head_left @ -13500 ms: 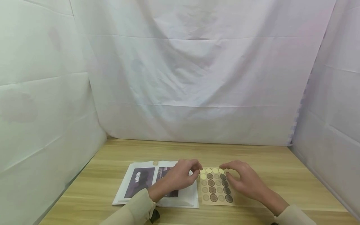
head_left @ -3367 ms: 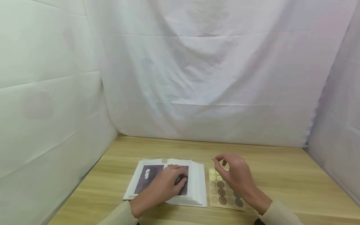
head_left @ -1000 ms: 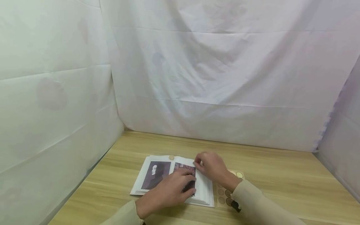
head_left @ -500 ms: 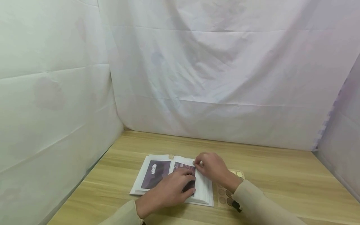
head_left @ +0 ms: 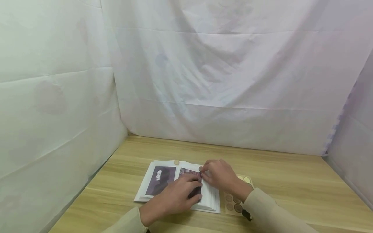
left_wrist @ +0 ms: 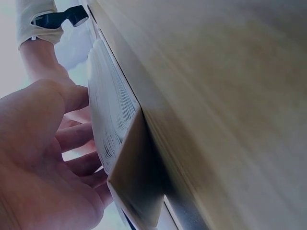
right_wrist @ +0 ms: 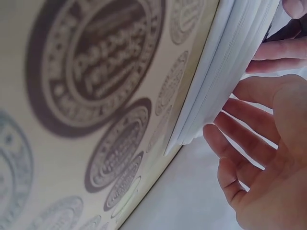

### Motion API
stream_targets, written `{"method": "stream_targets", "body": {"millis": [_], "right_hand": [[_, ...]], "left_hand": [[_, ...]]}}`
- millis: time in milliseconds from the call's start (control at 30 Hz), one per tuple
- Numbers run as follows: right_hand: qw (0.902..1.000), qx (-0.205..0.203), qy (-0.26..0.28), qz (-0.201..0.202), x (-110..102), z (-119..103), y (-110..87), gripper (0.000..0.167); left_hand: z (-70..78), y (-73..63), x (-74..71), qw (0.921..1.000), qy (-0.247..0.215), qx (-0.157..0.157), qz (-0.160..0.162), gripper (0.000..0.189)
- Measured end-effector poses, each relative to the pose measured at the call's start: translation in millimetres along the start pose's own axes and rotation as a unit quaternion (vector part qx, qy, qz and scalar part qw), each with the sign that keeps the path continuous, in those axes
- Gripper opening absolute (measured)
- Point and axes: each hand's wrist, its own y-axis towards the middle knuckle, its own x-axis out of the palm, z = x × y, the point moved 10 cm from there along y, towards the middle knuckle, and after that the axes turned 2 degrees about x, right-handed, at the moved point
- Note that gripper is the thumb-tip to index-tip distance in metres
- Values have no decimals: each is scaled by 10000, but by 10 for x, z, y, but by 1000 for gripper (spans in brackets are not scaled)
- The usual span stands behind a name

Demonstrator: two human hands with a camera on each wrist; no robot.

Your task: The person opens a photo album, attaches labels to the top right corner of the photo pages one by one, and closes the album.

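Note:
An open photo album (head_left: 209, 195) with white pages and dark pictures lies on the table. My left hand (head_left: 179, 195) rests across the picture on its right page, fingers relaxed and spread. At that page's upper edge, the fingertips of my right hand (head_left: 220, 176) press down beside a small round sticker (head_left: 200, 168). A second round sticker (head_left: 176, 162) sits at the top, near the fold. In the right wrist view, fairly straight fingers (right_wrist: 247, 136) reach over the page edges. The left wrist view shows the left fingers (left_wrist: 79, 136) against the album's page block.
A sheet of round stickers (head_left: 230, 207) lies right of the album, partly under the right forearm; its brown printed rounds (right_wrist: 98, 62) loom close in the right wrist view. The wooden table (head_left: 279, 181) ends at white cloth walls (head_left: 221, 81).
The right hand went from the sticker sheet to the album, carrying a small sticker in a pinch. Its fingers have since loosened, and the sticker now shows on the page's edge. The left hand stays put.

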Motion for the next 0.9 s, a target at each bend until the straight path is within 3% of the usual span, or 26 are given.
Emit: {"method": "stream_targets", "body": {"millis": [267, 500, 767, 900], "right_hand": [[9992, 156, 304, 212, 25, 50, -26, 14], [9964, 555, 571, 307, -16, 190, -74, 21], [9945, 758, 668, 264, -114, 268, -184, 23], [9914, 709, 1086, 183, -159, 264, -239, 23]], "left_hand": [[-107, -62, -102, 9980, -504, 1, 378, 33], [-452, -255, -406, 9919, -730, -586, 861, 39], [-795, -616, -499, 9915, -674, -820, 755, 47], [-949, -823, -483, 9890, -740, -1192, 470, 62]]}}
